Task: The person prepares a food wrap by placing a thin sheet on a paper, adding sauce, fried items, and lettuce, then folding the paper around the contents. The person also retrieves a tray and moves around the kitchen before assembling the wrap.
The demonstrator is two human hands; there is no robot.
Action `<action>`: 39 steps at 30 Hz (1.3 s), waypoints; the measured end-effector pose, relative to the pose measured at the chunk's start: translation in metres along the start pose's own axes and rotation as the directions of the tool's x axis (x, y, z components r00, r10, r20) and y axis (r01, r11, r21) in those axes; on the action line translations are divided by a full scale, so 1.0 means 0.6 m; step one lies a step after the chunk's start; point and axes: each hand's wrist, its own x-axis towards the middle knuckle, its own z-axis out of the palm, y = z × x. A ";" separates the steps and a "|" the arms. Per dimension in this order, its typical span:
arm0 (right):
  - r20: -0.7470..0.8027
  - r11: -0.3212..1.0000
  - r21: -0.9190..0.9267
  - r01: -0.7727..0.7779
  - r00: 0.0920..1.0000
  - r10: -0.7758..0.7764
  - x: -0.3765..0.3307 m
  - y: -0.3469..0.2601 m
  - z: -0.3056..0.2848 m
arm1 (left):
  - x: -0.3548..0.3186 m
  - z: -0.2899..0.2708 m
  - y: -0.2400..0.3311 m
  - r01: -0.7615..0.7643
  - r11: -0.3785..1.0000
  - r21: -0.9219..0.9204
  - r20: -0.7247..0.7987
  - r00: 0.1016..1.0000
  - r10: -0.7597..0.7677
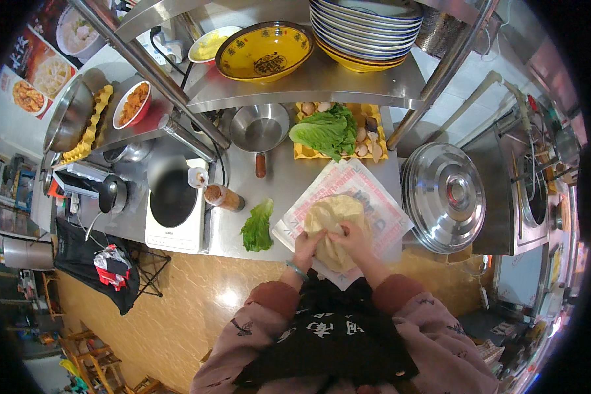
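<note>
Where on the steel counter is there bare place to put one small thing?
Bare steel shows between the saucepan, printed paper and loose lettuce leaf; another patch lies between that leaf and the white cooker. Crowded: the paper, with flatbread, left hand and right hand, and the egg tray, partly under lettuce.

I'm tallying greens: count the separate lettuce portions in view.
2: a leafy green lettuce bunch on the yellow egg tray, and a loose green piece on the silver metal counter, left of the left hand. Others may be hidden.
</note>
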 end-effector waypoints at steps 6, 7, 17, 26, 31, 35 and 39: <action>-0.046 0.979 0.204 -0.023 0.998 0.033 -0.013 -0.030 -0.015 | 0.012 -0.005 0.001 0.035 0.999 0.006 0.106 0.994 -0.035; -0.060 0.959 0.276 -0.055 0.995 0.074 -0.016 -0.040 -0.025 | 0.006 -0.005 0.008 0.031 0.999 0.015 0.145 0.989 -0.033; 0.166 0.556 0.804 -0.208 0.978 0.126 -0.036 -0.129 -0.139 | -0.117 0.051 0.155 -0.102 0.982 -0.158 0.460 0.873 0.165; -0.156 0.444 0.894 0.060 0.971 0.182 -0.028 -0.106 -0.168 | -0.181 0.013 0.245 -0.132 0.947 -0.293 0.384 0.891 0.243; -0.164 0.384 0.919 0.092 0.974 0.158 -0.010 -0.084 -0.175 | -0.217 0.002 0.267 -0.204 0.925 -0.322 0.260 0.920 0.293; -0.181 0.389 0.917 0.093 0.964 0.196 0.011 -0.057 -0.158 | -0.236 -0.013 0.284 -0.309 0.867 -0.391 0.195 0.893 0.406; -0.155 0.401 0.914 0.057 0.963 0.218 0.031 -0.024 -0.126 | -0.242 -0.028 0.297 -0.348 0.875 -0.335 0.117 0.907 0.405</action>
